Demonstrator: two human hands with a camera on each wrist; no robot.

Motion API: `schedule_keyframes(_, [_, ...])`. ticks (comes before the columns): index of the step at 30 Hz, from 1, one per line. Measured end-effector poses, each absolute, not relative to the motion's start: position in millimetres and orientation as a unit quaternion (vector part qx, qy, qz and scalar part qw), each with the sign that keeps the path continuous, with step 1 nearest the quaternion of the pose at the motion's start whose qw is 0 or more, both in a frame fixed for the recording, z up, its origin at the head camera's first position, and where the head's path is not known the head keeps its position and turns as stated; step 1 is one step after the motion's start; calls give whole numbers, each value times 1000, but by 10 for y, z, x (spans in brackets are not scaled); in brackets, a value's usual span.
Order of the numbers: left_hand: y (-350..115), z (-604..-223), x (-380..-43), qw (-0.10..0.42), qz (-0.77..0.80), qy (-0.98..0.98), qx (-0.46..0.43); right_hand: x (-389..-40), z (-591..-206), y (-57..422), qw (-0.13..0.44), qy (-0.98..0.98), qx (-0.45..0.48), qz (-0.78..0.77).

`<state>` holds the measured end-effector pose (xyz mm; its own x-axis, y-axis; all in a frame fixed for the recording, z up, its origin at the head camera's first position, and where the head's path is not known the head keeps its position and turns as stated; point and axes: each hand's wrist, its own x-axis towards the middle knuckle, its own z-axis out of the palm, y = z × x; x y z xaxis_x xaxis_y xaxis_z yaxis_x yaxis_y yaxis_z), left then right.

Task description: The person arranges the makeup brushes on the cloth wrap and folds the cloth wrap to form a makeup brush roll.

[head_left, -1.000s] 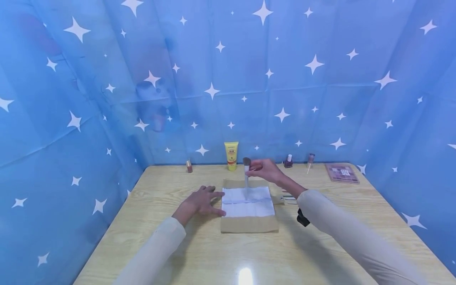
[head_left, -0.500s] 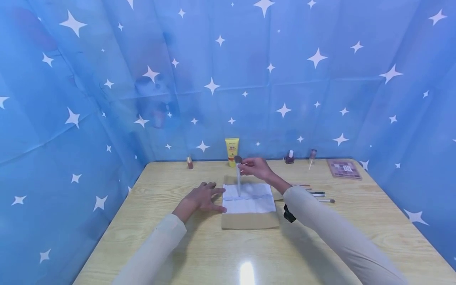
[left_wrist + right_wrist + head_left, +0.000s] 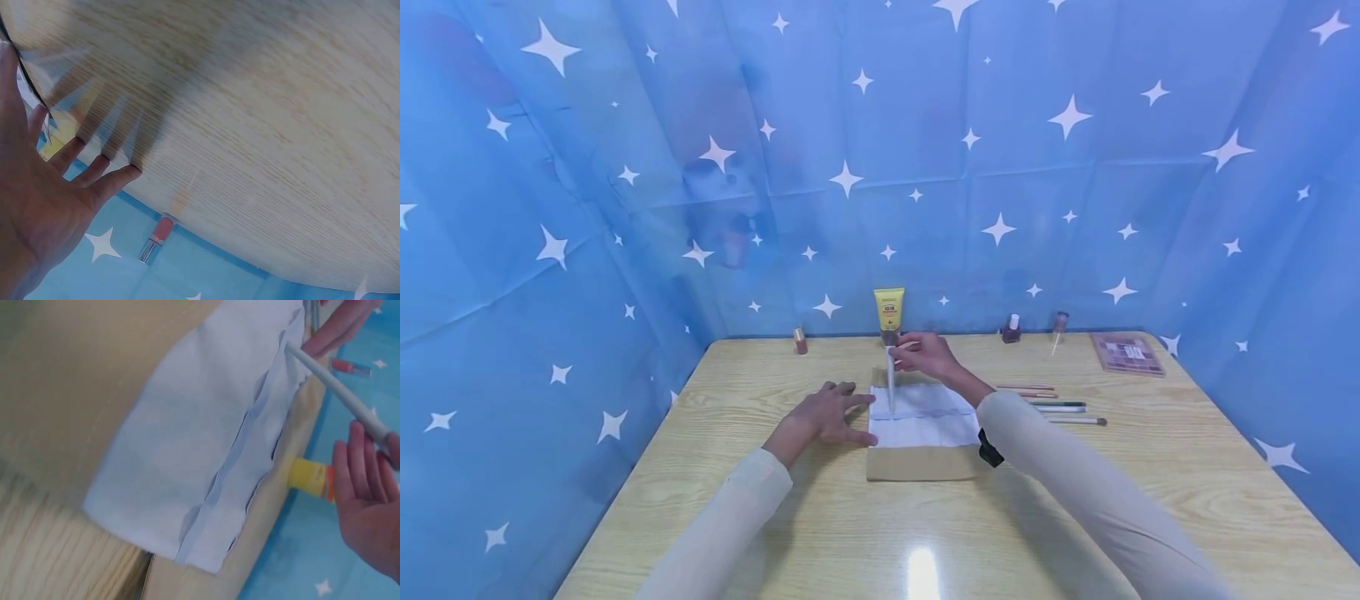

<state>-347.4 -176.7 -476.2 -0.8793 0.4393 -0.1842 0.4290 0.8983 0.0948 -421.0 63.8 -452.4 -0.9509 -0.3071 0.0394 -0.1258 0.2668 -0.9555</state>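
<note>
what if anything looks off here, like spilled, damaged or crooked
Nothing looks spilled or damaged. The one slight oddity is the white cloth: in the right wrist view its edges ripple and gape in places instead of lying flat.

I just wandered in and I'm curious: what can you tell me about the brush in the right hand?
The brush has a pale, smooth-looking, tapering handle and a dark bristle head. It is held nearly upright, bristles up. The right hand pinches it near the bristle end. Its lower tip is at the white cloth, by a loose edge running across it; whether it reaches underneath is unclear.
</note>
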Motion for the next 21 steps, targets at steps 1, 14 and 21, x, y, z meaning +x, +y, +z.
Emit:
schedule_keyframes(1, [-1765,-4762,-3473,101,25,969,225,-4207,-4522,633,76,795,-134,-586])
schedule_keyframes(14, [-1744,-4748,-3467,102,23,970,221,-4170,-4598,580,102,804,-105,-576])
schedule_keyframes(21, [-1750,-4713,-3441,102,29,971,216,-4155,-4659,572,127,804,-103,-572])
